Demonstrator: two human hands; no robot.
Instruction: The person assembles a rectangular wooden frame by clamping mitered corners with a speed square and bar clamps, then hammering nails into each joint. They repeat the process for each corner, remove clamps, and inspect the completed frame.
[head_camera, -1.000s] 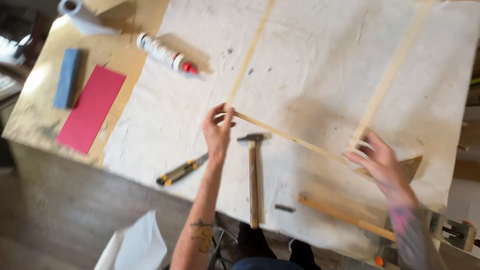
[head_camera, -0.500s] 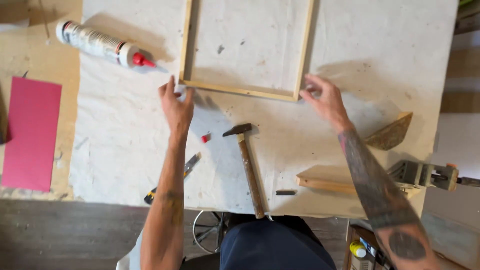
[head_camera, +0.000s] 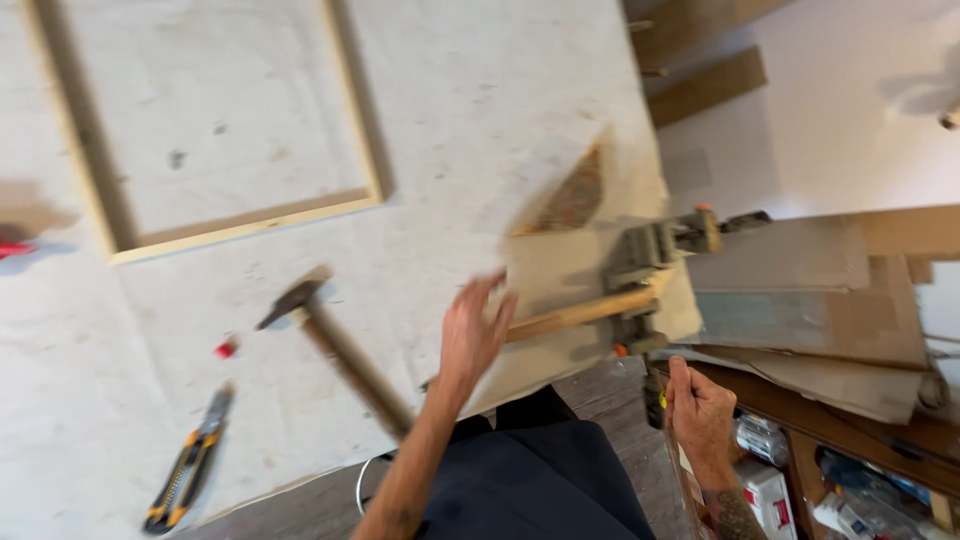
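Note:
My left hand (head_camera: 474, 336) hovers open with its fingers spread, just left of the near end of a wooden strip (head_camera: 585, 311) that a grey clamp (head_camera: 648, 252) pins to the table's right edge. My right hand (head_camera: 699, 411) is below that edge, curled around the clamp's dark handle (head_camera: 654, 398). A hammer (head_camera: 335, 343) lies left of my left forearm. A wooden frame (head_camera: 245, 226) lies flat on the white cloth (head_camera: 470, 120) at the upper left. The picture is blurred by motion.
A yellow-and-black utility knife (head_camera: 189, 471) and a small red cap (head_camera: 227, 348) lie near the front edge. A triangular wood piece (head_camera: 574, 196) sits above the strip. Cardboard sheets (head_camera: 800, 300) are stacked at the right, over a shelf of boxes (head_camera: 775, 492).
Both hands have left the frame's near corners and moved down and right, the left toward the clamped strip, the right to the clamp under the edge. The view swung right.

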